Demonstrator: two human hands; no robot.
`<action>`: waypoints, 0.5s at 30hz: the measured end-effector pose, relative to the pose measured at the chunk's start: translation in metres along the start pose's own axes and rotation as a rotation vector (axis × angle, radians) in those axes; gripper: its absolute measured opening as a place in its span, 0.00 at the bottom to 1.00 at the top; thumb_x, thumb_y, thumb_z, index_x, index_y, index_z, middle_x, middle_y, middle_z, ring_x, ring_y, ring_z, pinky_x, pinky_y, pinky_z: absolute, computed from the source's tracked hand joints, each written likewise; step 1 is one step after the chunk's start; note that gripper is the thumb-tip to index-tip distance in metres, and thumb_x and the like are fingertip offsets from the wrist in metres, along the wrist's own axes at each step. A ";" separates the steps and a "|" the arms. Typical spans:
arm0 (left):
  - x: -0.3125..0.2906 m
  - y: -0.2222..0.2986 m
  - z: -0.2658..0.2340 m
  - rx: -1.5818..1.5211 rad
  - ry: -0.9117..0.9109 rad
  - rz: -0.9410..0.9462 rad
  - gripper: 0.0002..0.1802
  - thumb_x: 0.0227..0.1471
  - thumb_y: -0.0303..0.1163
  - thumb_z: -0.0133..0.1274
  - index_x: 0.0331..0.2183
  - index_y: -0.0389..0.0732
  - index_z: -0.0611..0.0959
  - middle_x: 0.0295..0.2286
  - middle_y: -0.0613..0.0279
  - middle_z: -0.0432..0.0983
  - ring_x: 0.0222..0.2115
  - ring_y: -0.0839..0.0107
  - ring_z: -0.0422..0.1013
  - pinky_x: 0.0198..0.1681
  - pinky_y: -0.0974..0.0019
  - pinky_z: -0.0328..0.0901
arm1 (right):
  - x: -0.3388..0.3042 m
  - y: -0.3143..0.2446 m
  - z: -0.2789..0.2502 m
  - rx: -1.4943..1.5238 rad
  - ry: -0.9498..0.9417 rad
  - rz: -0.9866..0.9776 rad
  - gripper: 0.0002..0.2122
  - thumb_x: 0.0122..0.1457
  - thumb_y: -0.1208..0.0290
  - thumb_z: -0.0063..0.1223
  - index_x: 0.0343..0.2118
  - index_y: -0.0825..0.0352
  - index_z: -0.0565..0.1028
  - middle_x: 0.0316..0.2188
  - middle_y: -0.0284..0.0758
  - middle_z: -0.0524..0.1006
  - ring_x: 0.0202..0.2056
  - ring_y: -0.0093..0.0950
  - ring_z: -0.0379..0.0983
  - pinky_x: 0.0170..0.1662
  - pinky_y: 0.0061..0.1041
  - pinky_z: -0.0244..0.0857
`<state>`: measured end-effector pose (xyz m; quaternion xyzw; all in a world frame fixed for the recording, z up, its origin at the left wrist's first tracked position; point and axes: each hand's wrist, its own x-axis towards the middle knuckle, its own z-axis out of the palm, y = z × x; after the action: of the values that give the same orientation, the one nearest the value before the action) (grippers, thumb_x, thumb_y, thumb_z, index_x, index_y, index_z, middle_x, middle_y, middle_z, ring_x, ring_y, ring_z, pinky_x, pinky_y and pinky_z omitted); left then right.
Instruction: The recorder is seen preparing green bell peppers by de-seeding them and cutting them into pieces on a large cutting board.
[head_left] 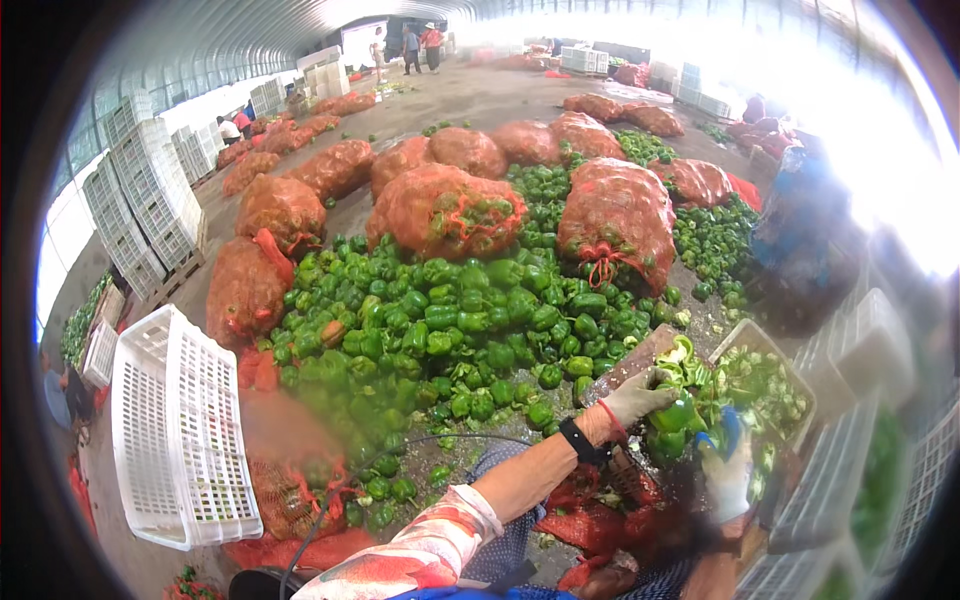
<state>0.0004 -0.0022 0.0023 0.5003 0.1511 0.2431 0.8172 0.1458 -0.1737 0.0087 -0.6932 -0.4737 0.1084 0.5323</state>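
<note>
My left hand (640, 396), in a pale glove with a red band and a dark watch at the wrist, is closed on a green bell pepper (675, 414). Just beyond its fingers are light-green cut pepper pieces (680, 362). My right hand (728, 470), in a white glove with blue about the fingers, is close to the right of the peppers. Its fingers are blurred, and whether they grip anything is unclear. Beside both hands stands a pale tub (806, 388) of light-green pepper scraps. A brown board-like edge (630, 365) lies behind my left hand.
A large heap of green bell peppers (440, 320) spreads ahead, ringed by full red mesh sacks (445, 212). A white plastic crate (180, 430) stands tilted at left; more crates (830, 480) crowd the right. A dark cable (330, 500) crosses near my left arm. People (410, 48) stand far back.
</note>
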 end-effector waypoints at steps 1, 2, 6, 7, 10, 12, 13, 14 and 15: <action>0.001 -0.001 0.000 -0.022 -0.010 0.038 0.20 0.52 0.34 0.57 0.45 0.36 0.73 0.34 0.66 0.73 0.33 0.77 0.69 0.37 0.74 0.67 | -0.001 -0.005 0.010 0.219 -0.026 0.101 0.24 0.53 0.67 0.60 0.51 0.70 0.68 0.43 0.39 0.72 0.40 0.25 0.71 0.42 0.22 0.67; -0.003 -0.020 0.027 -0.078 0.023 0.030 0.20 0.52 0.34 0.57 0.45 0.36 0.73 0.34 0.66 0.73 0.33 0.77 0.69 0.37 0.74 0.67 | -0.011 -0.015 -0.014 0.493 -0.166 0.292 0.21 0.58 0.66 0.56 0.51 0.70 0.67 0.40 0.36 0.74 0.37 0.24 0.72 0.40 0.22 0.68; -0.002 -0.026 0.032 0.570 -0.041 0.109 0.19 0.50 0.32 0.59 0.44 0.37 0.74 0.38 0.61 0.73 0.39 0.74 0.70 0.44 0.68 0.67 | -0.010 -0.018 0.004 0.476 -0.353 0.373 0.23 0.56 0.69 0.58 0.52 0.70 0.65 0.40 0.39 0.75 0.39 0.30 0.74 0.40 0.26 0.69; -0.007 -0.021 0.037 0.701 -0.095 0.184 0.20 0.48 0.31 0.59 0.44 0.37 0.74 0.40 0.58 0.73 0.41 0.70 0.70 0.47 0.66 0.65 | -0.005 -0.018 0.002 0.035 -0.319 -0.046 0.25 0.52 0.71 0.59 0.52 0.71 0.64 0.42 0.41 0.74 0.41 0.34 0.73 0.42 0.29 0.69; -0.006 -0.037 0.032 0.805 -0.189 0.317 0.23 0.44 0.30 0.59 0.44 0.36 0.74 0.45 0.50 0.69 0.48 0.56 0.66 0.53 0.61 0.60 | -0.005 -0.004 0.004 -0.461 -0.216 -0.391 0.30 0.44 0.77 0.61 0.53 0.72 0.63 0.46 0.46 0.70 0.46 0.42 0.69 0.48 0.34 0.66; -0.008 -0.042 0.029 0.906 -0.221 0.479 0.23 0.43 0.29 0.59 0.44 0.36 0.74 0.45 0.50 0.69 0.49 0.56 0.65 0.53 0.60 0.60 | -0.007 -0.003 0.006 -0.474 -0.152 -0.504 0.29 0.44 0.79 0.60 0.52 0.72 0.64 0.48 0.46 0.69 0.48 0.41 0.68 0.50 0.33 0.64; -0.012 -0.044 0.026 0.967 -0.213 0.607 0.21 0.43 0.28 0.58 0.43 0.36 0.75 0.44 0.50 0.69 0.48 0.54 0.66 0.52 0.58 0.61 | -0.008 -0.007 0.008 -0.451 -0.203 -0.425 0.24 0.51 0.76 0.56 0.52 0.72 0.65 0.48 0.46 0.69 0.49 0.42 0.67 0.52 0.32 0.62; -0.014 -0.043 0.024 0.970 -0.214 0.608 0.21 0.43 0.28 0.58 0.43 0.36 0.75 0.44 0.50 0.69 0.48 0.54 0.66 0.52 0.58 0.61 | -0.009 -0.013 0.014 -0.450 -0.201 -0.427 0.24 0.51 0.76 0.56 0.52 0.72 0.65 0.48 0.46 0.69 0.49 0.42 0.67 0.52 0.32 0.62; -0.018 -0.041 0.024 1.034 -0.213 0.561 0.20 0.44 0.28 0.58 0.42 0.36 0.75 0.44 0.51 0.70 0.47 0.53 0.66 0.51 0.57 0.61 | -0.012 -0.019 0.021 -0.091 -0.203 -0.206 0.20 0.56 0.73 0.51 0.52 0.72 0.65 0.48 0.45 0.69 0.49 0.40 0.67 0.53 0.31 0.61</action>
<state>0.0071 -0.0454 -0.0230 0.8756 0.0292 0.2929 0.3831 0.1152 -0.1700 0.0121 -0.6498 -0.5982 0.1010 0.4579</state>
